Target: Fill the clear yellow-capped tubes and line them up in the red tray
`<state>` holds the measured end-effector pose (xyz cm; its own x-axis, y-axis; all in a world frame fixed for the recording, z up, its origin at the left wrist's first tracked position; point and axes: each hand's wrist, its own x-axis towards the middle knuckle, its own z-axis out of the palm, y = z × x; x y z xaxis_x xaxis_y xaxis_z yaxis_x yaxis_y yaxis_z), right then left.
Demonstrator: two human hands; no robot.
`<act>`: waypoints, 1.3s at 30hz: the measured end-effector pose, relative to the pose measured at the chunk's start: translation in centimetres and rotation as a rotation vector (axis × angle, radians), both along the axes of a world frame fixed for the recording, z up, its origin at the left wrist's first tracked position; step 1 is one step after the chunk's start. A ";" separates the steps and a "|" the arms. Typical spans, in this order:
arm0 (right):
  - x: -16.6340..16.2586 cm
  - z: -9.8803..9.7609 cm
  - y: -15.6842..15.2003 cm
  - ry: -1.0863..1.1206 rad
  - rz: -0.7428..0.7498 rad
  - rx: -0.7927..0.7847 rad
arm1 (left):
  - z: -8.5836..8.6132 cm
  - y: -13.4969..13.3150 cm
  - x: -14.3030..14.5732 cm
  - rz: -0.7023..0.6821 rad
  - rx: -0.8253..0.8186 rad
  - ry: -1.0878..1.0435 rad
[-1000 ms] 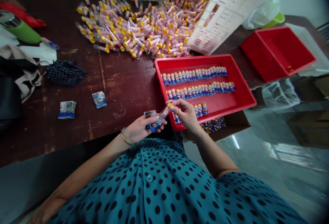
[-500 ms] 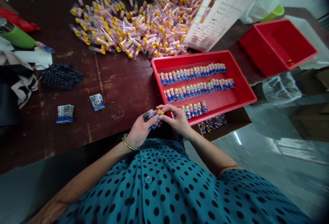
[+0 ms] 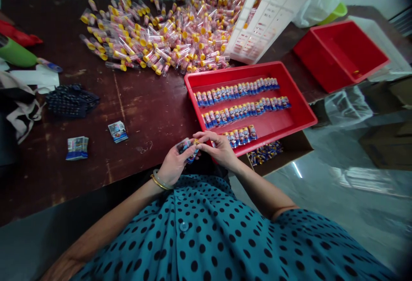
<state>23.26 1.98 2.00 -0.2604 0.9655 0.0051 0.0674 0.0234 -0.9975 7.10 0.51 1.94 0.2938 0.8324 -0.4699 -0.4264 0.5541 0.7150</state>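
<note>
Both my hands meet over the table's front edge, around a small yellow-capped tube (image 3: 192, 157) with blue print. My left hand (image 3: 174, 165), with bracelets at its wrist, is closed around it. A clear printed piece (image 3: 183, 145), perhaps another tube or a plastic sleeve, also shows between its fingers. My right hand (image 3: 222, 150) pinches the yellow cap end with thumb and fingertips. Just beyond the right hand lies a red tray (image 3: 264, 130), where blue-labelled tubes (image 3: 247, 111) stand in three rows, the nearest one shorter. The fingers partly hide the held tube.
Unlabelled tubes with yellow caps (image 3: 154, 36) are heaped at the back, beside a tilted white basket (image 3: 260, 19). A red bin (image 3: 322, 62) stands right. Printed sleeve stacks (image 3: 77, 148) and a dark cloth (image 3: 72, 100) lie left. A cardboard box (image 3: 292, 150) sits below the tray.
The view has shifted slightly, so the tray and table things appear a little further left. Both hands keep their hold on the tube, with only small finger movement.
</note>
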 end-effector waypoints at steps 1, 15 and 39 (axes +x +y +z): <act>0.3 0.2 0.2 0.038 -0.015 -0.017 | 0.1 0.1 0.0 -0.008 0.000 0.002; 23.4 -1.1 6.8 -0.935 -0.354 -0.323 | -0.4 -0.2 -3.4 -0.053 -0.079 0.085; -26.6 -1.2 29.4 -0.944 0.222 0.566 | -5.0 -0.8 -15.2 0.246 -0.150 0.094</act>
